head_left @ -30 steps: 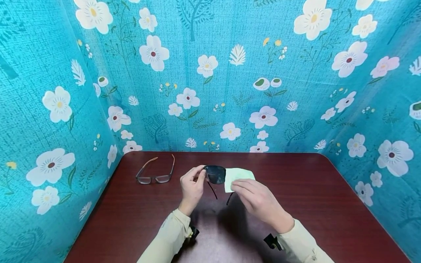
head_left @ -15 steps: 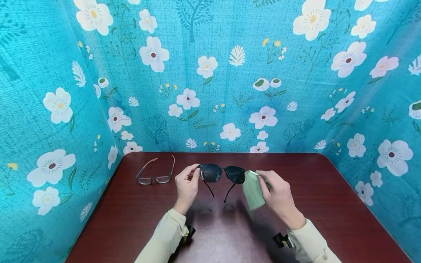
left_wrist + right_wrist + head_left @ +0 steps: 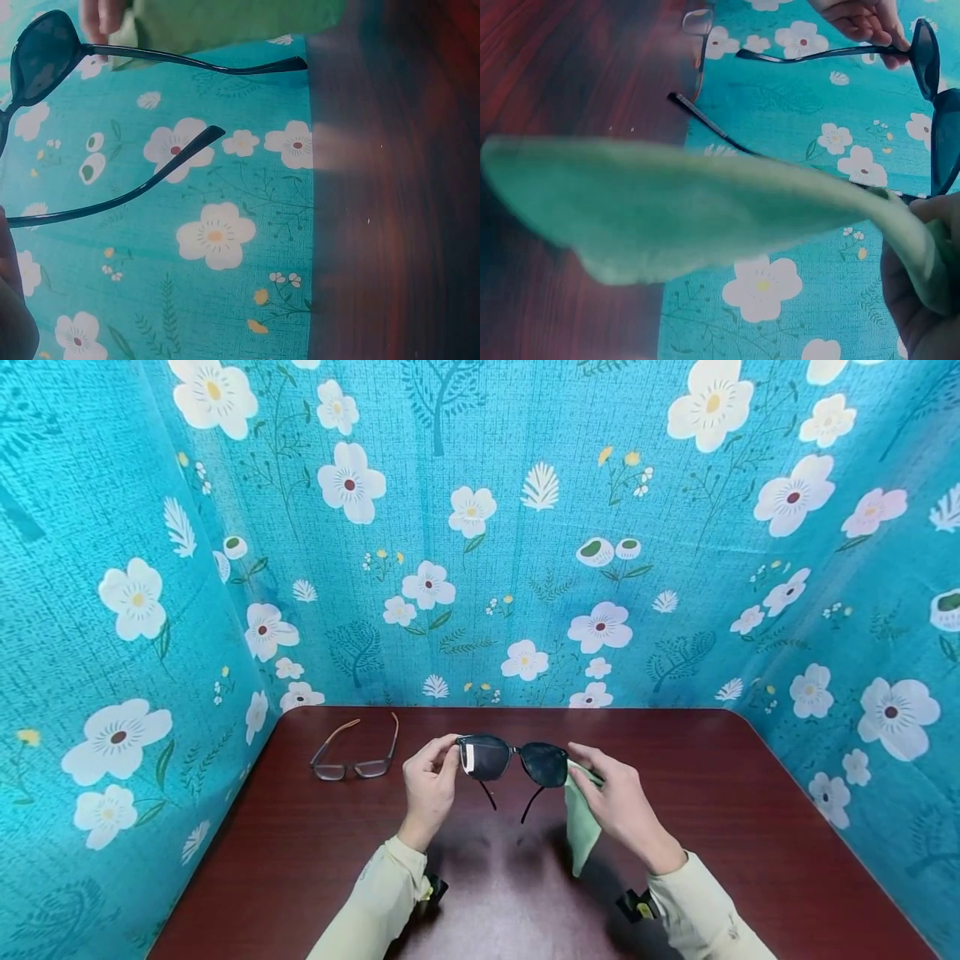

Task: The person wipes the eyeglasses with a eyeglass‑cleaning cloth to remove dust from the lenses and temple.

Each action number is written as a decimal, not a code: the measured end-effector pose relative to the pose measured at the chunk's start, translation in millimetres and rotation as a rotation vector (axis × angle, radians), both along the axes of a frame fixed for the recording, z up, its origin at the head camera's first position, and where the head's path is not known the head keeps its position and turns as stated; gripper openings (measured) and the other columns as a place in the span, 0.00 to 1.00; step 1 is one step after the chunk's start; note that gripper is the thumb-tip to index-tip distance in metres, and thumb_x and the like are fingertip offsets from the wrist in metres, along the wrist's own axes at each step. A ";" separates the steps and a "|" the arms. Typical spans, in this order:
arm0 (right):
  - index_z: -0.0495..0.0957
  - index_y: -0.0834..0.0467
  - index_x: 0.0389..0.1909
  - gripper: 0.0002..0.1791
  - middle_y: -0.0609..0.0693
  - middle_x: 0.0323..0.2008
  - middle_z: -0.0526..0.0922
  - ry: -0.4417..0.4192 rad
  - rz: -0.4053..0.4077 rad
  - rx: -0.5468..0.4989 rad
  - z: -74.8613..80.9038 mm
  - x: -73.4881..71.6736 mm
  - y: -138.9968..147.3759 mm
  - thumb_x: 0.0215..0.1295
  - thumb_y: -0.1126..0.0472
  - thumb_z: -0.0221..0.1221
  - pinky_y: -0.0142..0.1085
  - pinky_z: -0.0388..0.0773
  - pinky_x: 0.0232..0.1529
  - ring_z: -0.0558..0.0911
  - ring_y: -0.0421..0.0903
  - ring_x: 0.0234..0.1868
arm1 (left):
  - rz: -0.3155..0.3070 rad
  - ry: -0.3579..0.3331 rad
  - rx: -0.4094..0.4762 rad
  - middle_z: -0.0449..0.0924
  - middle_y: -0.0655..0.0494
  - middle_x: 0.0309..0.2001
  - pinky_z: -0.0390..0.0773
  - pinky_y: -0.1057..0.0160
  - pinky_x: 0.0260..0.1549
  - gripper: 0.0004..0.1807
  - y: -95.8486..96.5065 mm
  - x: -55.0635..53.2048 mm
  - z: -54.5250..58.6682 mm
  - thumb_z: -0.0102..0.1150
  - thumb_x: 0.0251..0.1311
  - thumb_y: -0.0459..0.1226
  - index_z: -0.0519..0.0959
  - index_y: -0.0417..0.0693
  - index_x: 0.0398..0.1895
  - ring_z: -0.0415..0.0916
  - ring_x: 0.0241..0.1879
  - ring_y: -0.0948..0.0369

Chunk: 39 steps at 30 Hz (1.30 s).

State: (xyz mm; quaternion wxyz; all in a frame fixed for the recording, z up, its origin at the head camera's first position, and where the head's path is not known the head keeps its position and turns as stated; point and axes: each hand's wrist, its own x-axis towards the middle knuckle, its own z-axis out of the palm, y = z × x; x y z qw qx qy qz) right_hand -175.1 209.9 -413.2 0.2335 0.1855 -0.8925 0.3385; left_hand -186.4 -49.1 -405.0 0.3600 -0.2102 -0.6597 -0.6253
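Black sunglasses [image 3: 486, 758] with dark lenses are held up over the table, lenses toward the back and temples unfolded toward the person. My left hand [image 3: 429, 785] pinches their left end near the hinge, as the right wrist view also shows. At the other end, my right hand [image 3: 622, 797] holds a light green cloth [image 3: 582, 827] that hangs down below the fingers. Its thumb and fingers are at the right rim and hinge; the cloth partly hides that contact. In the right wrist view the cloth [image 3: 667, 210] spreads across the middle, covering part of one temple.
A pair of clear eyeglasses [image 3: 330, 772] with brownish temple tips lies unfolded at the back left of the dark red-brown table [image 3: 300, 877]. Blue flowered curtain [image 3: 480, 610] encloses the table's back and sides.
The cloth has come off the right lens and now hangs below my right hand. That hand went right, then back left to the sunglasses' right end. The left hand keeps its pinch.
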 end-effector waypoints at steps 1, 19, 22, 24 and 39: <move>0.76 0.58 0.55 0.20 0.47 0.37 0.83 0.010 0.013 -0.011 0.7 -0.2 -1.0 0.61 0.66 0.62 0.42 0.79 0.38 0.82 0.42 0.38 | -0.007 -0.003 0.001 0.79 0.40 0.24 0.73 0.73 0.20 0.06 0.4 0.2 -0.2 0.56 0.56 0.18 0.80 0.26 0.36 0.73 0.20 0.64; 0.78 0.56 0.49 0.10 0.43 0.28 0.78 -0.167 0.137 -0.182 5.9 -6.7 2.2 0.69 0.64 0.54 0.32 0.66 0.21 0.70 0.40 0.22 | -0.122 -0.024 -0.040 0.78 0.42 0.26 0.74 0.73 0.23 0.06 -6.2 -0.6 -1.9 0.55 0.57 0.19 0.80 0.27 0.37 0.72 0.24 0.71; 0.78 0.57 0.47 0.10 0.43 0.27 0.78 -0.155 0.155 -0.173 6.1 -6.4 3.2 0.69 0.65 0.53 0.32 0.67 0.22 0.70 0.40 0.22 | -0.137 0.008 -0.060 0.79 0.41 0.30 0.74 0.74 0.25 0.08 -9.4 -1.6 -2.7 0.55 0.55 0.17 0.80 0.27 0.37 0.72 0.26 0.71; 0.78 0.58 0.47 0.09 0.42 0.27 0.77 -0.143 0.163 -0.162 5.9 -6.3 3.9 0.69 0.66 0.54 0.32 0.67 0.22 0.70 0.40 0.22 | -0.151 0.016 -0.073 0.80 0.40 0.31 0.74 0.75 0.27 0.08 -11.2 -2.1 -4.0 0.55 0.55 0.17 0.80 0.26 0.37 0.74 0.28 0.70; 0.79 0.55 0.45 0.14 0.43 0.36 0.80 0.084 0.182 -0.054 -0.3 -11.0 12.0 0.62 0.73 0.58 0.27 0.69 0.28 0.74 0.37 0.30 | -0.190 0.027 -0.206 0.81 0.42 0.37 0.78 0.69 0.33 0.08 -19.8 -1.1 -11.9 0.58 0.56 0.22 0.81 0.30 0.39 0.78 0.35 0.59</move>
